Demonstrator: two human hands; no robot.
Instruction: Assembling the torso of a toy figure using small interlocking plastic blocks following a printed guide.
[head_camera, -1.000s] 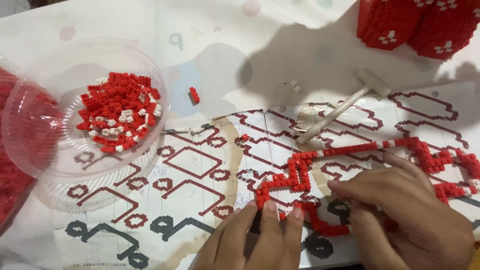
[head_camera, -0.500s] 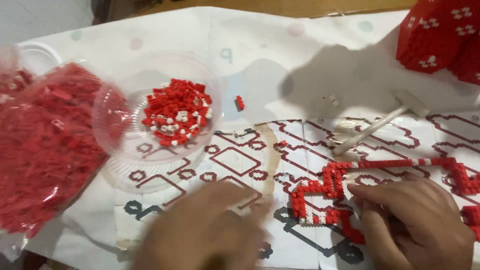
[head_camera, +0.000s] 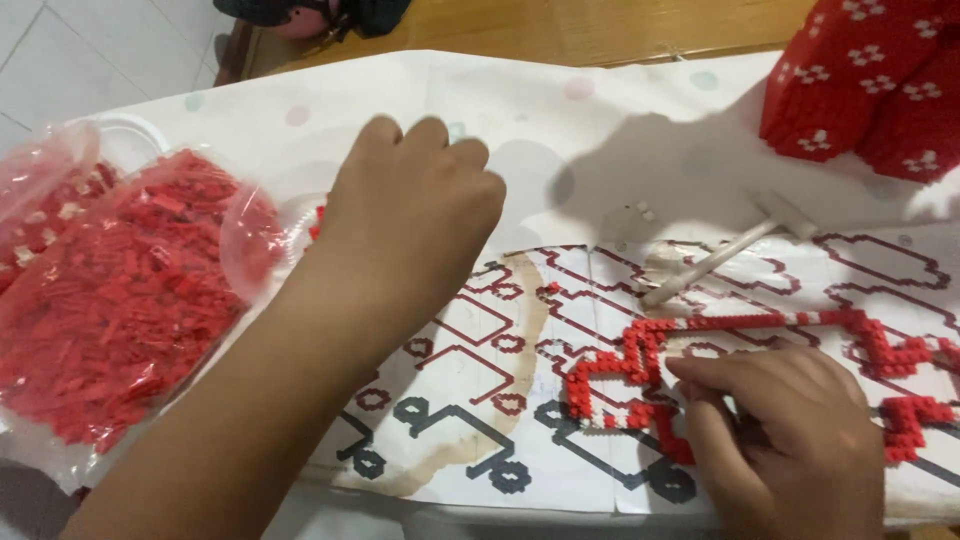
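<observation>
My left hand reaches over a clear plastic bowl and covers most of it. Its fingers curl downward, so what they touch is hidden. My right hand rests at the lower right, with thumb and fingertips pinched on a flat outline of small red bricks. That outline lies on a printed pattern sheet of red and dark line shapes. One loose red brick sits on the sheet between my hands.
A clear bag packed with red bricks lies at the left, beside another bag. A small white hammer-like tool lies above the outline. Red built blocks with white flower marks stand at the top right on the white cloth.
My left hand has left the brick outline and travelled up and left over the bowl. The view has shifted left, bringing the bag of bricks in. My right hand stays on the outline.
</observation>
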